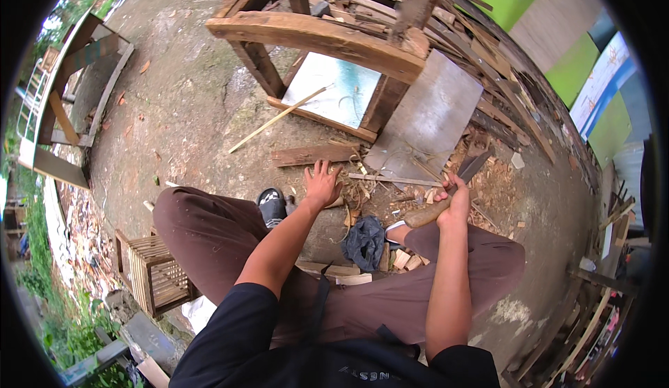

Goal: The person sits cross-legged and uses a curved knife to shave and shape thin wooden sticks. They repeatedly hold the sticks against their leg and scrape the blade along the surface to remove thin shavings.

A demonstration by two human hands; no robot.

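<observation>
My right hand (455, 200) is wrapped round a machete (426, 214) with a thick wooden handle. Its dark blade points away to the upper right, over wood chips. A thin strip of wood (426, 170) lies by the fingers of that hand; whether they touch it I cannot tell. My left hand (323, 183) reaches forward with spread fingers and grips nothing. Just beyond its fingertips is a short reddish-brown board (313, 154) on the ground. Curled shavings (357, 191) lie to the right of this hand.
A wooden frame (313, 31) stands ahead, with a pale sheet (334, 87) inside and a grey metal sheet (426, 120) beside it. A long thin stick (277, 120) leans there. Scrap wood is heaped at far right. A black plastic bag (364, 243) and a slatted crate (159, 274) are near my legs.
</observation>
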